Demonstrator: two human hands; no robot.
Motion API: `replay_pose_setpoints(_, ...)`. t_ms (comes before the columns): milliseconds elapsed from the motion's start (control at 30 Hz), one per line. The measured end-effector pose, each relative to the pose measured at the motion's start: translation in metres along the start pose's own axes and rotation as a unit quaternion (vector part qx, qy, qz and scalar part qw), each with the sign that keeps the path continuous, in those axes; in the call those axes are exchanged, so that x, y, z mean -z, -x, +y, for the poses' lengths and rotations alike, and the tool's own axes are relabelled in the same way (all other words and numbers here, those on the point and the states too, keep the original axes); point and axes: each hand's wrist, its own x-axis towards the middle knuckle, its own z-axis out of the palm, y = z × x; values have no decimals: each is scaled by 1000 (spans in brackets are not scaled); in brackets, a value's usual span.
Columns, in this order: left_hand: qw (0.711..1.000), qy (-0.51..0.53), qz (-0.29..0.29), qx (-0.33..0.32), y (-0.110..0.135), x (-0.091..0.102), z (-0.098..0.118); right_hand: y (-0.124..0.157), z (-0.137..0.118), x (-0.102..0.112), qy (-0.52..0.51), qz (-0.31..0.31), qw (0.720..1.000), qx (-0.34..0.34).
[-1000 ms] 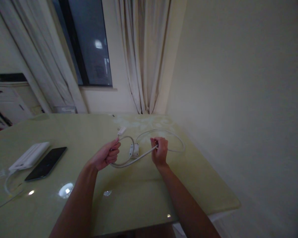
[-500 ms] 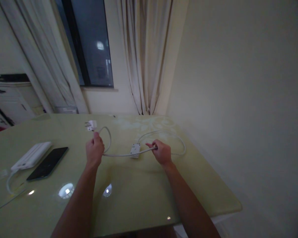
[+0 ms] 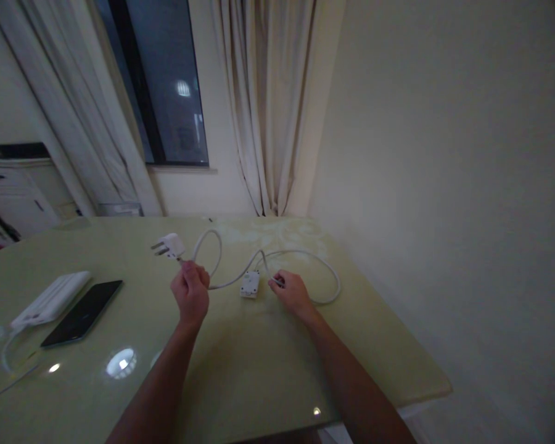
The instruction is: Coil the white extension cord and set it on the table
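My left hand is closed on a white power cord just below its plug, whose metal prongs point left. A loop of the cord rises behind that hand. My right hand is closed on another stretch of the same cord, which arches up between the two hands. Beyond and right of the right hand, the cord makes a wide loop over the table. A small white power strip lies on the table between my hands, nearer the right one.
A pale green glossy table spreads beneath my hands. At left lie a black phone and a white power bank with a white cable attached. Curtains and a window stand behind; a wall borders the right side.
My hands have come closer together, the left one shifting right. The cord between them went from nearly straight to a raised bend. The plug has tilted.
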Motion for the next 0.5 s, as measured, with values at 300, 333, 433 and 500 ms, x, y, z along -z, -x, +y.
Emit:
replay_pose_setpoints(300,994,-55,11,-90,27,-30,-40,13,-18,-21,-187,-16,980,59)
replay_pose_setpoints(333,995,-52,4,-88,26,-31,-40,13,-18,-22,-215,-12,975,59)
replay_pose_setpoints(433,998,-5,-16,-60,17,-37,-30,12,-17,-21,-310,-12,948,71)
replay_pose_setpoints(500,998,54,-26,6,9,-39,-22,11,-17,-18,-347,-17,933,95)
